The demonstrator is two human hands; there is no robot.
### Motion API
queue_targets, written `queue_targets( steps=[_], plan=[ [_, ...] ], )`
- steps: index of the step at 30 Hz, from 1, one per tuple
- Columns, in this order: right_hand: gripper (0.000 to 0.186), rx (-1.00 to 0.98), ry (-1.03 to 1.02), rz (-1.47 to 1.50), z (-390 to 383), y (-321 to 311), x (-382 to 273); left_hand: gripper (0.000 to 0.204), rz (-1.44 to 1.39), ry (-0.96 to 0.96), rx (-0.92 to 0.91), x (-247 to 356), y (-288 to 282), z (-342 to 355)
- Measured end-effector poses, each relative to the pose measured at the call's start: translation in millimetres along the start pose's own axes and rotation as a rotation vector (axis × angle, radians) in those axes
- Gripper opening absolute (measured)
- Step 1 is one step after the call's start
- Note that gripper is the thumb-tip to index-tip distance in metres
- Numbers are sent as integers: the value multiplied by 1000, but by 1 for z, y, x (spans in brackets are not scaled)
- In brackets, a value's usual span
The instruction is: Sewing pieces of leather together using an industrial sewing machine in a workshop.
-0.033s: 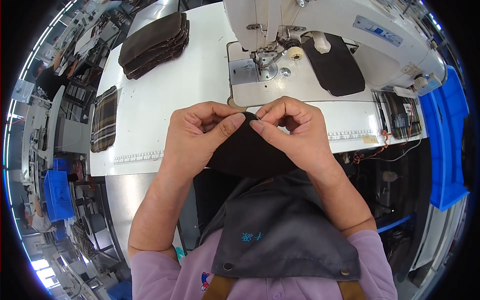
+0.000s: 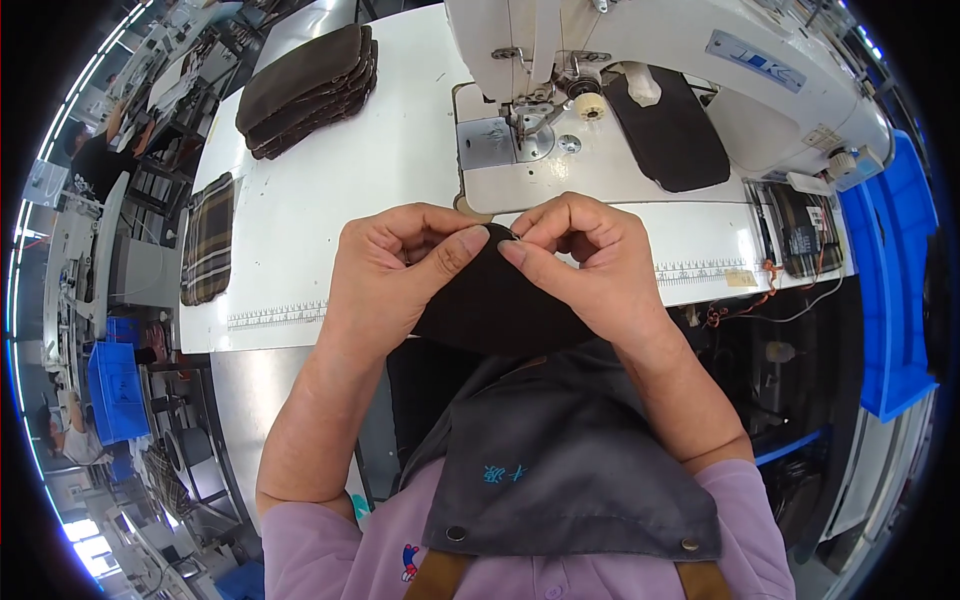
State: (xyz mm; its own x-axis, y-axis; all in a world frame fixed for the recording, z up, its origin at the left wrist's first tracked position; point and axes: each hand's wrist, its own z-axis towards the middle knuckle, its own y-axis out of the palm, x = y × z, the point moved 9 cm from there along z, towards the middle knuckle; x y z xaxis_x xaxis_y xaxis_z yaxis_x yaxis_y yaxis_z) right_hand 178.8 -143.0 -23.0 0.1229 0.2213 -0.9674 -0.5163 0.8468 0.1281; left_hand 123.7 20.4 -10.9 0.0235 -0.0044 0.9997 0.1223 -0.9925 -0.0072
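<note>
A dark brown fabric piece [image 2: 500,300] hangs between my hands at the table's front edge, its far edge pinched up into a rounded peak. My left hand [image 2: 405,265] grips that edge between thumb and fingers on the left. Close beside it, my right hand [image 2: 585,255] pinches the same edge with thumb and index finger. The lower part of the fabric reaches down over my lap. Just beyond my hands stands a white sewing machine [image 2: 660,40], its presser foot and needle area [image 2: 525,130] apart from the fabric.
A stack of dark brown fabric pieces [image 2: 305,90] lies at the table's back left. Plaid fabric [image 2: 208,240] is at the left edge. Another brown piece [image 2: 672,135] lies under the machine arm, and folded plaid cloth [image 2: 805,235] sits at the right. Blue bins [image 2: 890,280] stand beyond.
</note>
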Motion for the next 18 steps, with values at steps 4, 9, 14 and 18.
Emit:
queue_targets(
  steps=[4,9,14,18],
  plan=[
    [19,26,10,-30,1,-5,3,16,28,9,36,2,0,0],
    [19,35,10,-23,1,-8,3,15,3,29,66,0,-7,0],
    [18,43,10,-27,2,-5,2,14,15,27,91,1,-9,-1],
    [18,48,24,-11,2,-5,3,14,22,39,100,4,-9,-1]
  ],
)
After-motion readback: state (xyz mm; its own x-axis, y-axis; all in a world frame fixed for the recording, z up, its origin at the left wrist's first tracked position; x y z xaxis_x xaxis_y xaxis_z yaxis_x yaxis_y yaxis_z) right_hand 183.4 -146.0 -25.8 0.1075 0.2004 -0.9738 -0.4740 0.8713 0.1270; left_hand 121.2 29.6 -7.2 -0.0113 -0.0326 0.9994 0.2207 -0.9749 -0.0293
